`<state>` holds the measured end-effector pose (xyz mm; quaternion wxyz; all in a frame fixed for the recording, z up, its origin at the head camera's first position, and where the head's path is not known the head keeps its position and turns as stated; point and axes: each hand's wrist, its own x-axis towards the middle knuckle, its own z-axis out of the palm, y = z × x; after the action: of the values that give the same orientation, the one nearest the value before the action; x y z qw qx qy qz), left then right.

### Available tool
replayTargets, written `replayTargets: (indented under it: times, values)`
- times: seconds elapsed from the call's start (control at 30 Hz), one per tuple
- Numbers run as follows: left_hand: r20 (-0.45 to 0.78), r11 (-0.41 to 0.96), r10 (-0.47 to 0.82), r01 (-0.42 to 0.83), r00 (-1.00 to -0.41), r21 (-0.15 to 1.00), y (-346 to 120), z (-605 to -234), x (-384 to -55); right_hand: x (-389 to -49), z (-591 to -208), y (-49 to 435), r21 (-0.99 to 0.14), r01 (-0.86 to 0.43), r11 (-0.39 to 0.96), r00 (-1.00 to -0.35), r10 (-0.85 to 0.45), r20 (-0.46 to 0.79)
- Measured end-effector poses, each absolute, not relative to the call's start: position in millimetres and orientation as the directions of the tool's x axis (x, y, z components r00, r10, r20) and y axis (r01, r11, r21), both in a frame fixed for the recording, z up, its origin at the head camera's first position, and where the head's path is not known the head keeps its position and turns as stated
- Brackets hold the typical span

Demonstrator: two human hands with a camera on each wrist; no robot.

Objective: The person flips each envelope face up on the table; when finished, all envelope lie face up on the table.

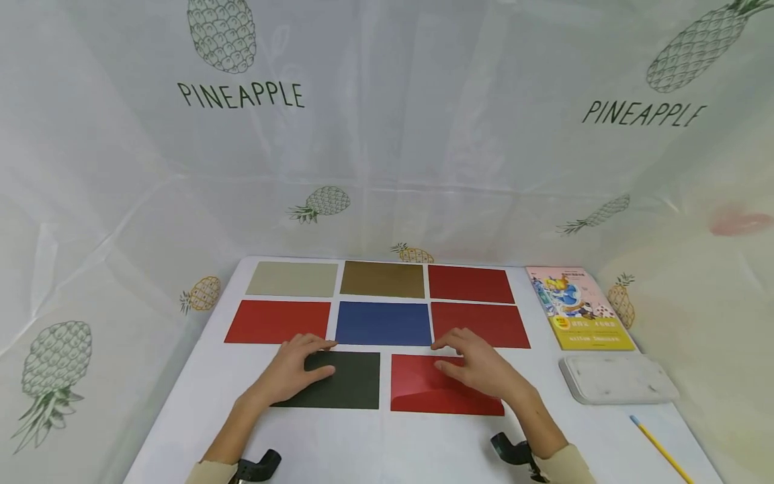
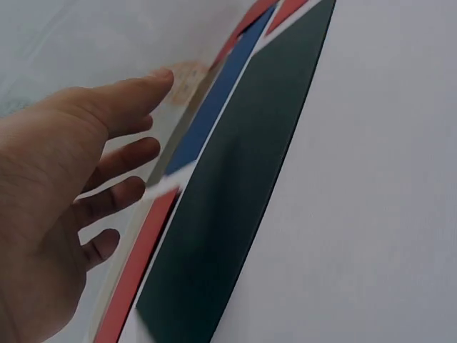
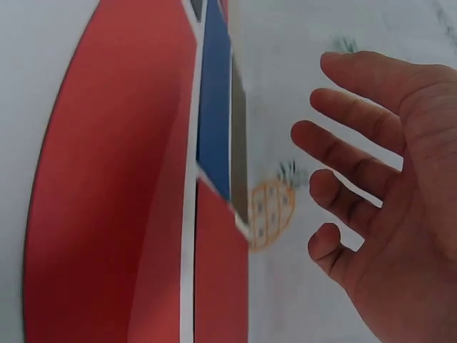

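1. Nearest: beige sleeves (image 1: pixel 565 466) at bottom edge, blk wrist mounts (image 1: pixel 260 467) next to them; bare white tbl (image 1: pixel 387 450) btwn, smooth & matte
2. Yellow pencil (image 1: pixel 662 449), blue end pointing away, lies at an angle near tbl's R edge
3. L hand (image 1: pixel 293 368) over L part of dk green sheet (image 1: pixel 351 380); fingers relaxed, slightly bent, nothing gripped; wrist cam shows palm side, fingers spread; can't tell if any fingertip touches
4. R hand (image 1: pixel 480 363) over front red sheet (image 1: pixel 444 396), same loose pose, nothing held; contact unclear too
5. Both front sheets lie flat, side by side w/ white gap; red one glossy, curved dk patch along near part
6. R of them, pale grey case (image 1: pixel 617 380), rounded corners, scuffed top
7. Mid row, L to R: orange-red sheet (image 1: pixel 272 321), blue sheet (image 1: pixel 383 324), mid red sheet (image 1: pixel 490 319), thin white gaps btwn
8. Pink/yellow booklet (image 1: pixel 580 309) w/ cartoon cover, beyond case, near R edge
9. Far row: grey-beige sheet (image 1: pixel 293 279), brown sheet (image 1: pixel 382 279), far red sheet (image 1: pixel 471 284), close to tbl's back edge
10. Bkgd: whitish hanging sheeting (image 1: pixel 423 148) on L, back & R sides, creased, w/ pineapple prints (image 1: pixel 326 200) & "PINEAPPLE" lettering (image 1: pixel 240 95); blurry reddish blotch (image 1: pixel 740 220) on R side, R wall tinted yellowish
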<state>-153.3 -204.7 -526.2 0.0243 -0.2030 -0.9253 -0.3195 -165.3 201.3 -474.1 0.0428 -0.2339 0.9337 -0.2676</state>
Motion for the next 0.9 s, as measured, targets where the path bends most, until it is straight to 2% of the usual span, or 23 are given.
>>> replayTargets:
  times: [0.23,0.43,0.77,0.9]
  values:
    - [0.212,0.756,0.243,0.321,-0.947,0.57,-268,-531,-145,-163,-475,158,-0.44,-0.554,0.707,-0.782,-0.623,-0.016]
    - [0.199,0.775,0.214,0.29,-0.956,0.562,-304,-534,-137,-162,-480,130,-0.373,-0.604,0.704,-0.738,-0.671,-0.07]
    - [0.163,0.784,0.26,0.307,-0.952,0.539,-313,-542,-135,-160,-494,100,-0.263,-0.652,0.711,-0.702,-0.697,-0.145]
    - [0.193,0.785,0.258,0.322,-0.947,0.529,-311,-544,-134,-160,-498,97,-0.243,-0.667,0.704,-0.688,-0.707,-0.16]
